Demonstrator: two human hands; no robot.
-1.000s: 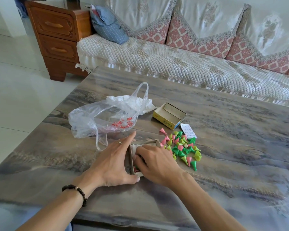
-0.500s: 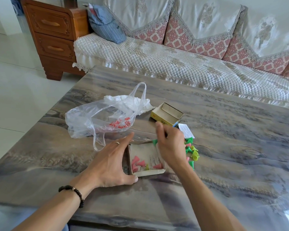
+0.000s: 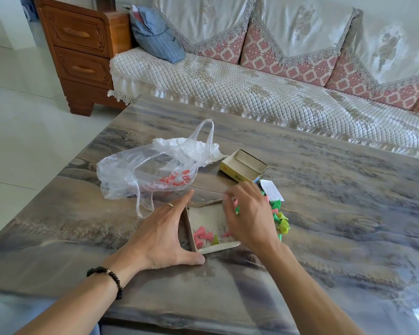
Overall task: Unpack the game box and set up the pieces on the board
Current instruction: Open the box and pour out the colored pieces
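Note:
A shallow cardboard box tray [image 3: 217,247] lies on the table near the front edge. A few pink and green cone-shaped game pieces [image 3: 201,234] sit in it. My left hand [image 3: 160,233] rests flat against the tray's left side, fingers straight, thumb by its near corner. Over the tray's right edge hovers my right hand [image 3: 250,217], slightly blurred, its curled fingers holding a green and a pink piece. Right of it, a loose pile of pink, green and yellow pieces [image 3: 282,220] lies on the table, partly hidden by that hand.
A yellow box half [image 3: 243,169] lies open behind the pile, next to a white paper slip [image 3: 272,189]. A crumpled clear plastic bag [image 3: 150,170] sits left of it. A quilted sofa [image 3: 252,93] runs behind the marble-patterned table [image 3: 336,213]; a wooden cabinet [image 3: 82,52] stands far left.
My right hand left the tray, reached to the pile, and has come back over the tray's right edge with pieces. My left hand has stayed against the tray.

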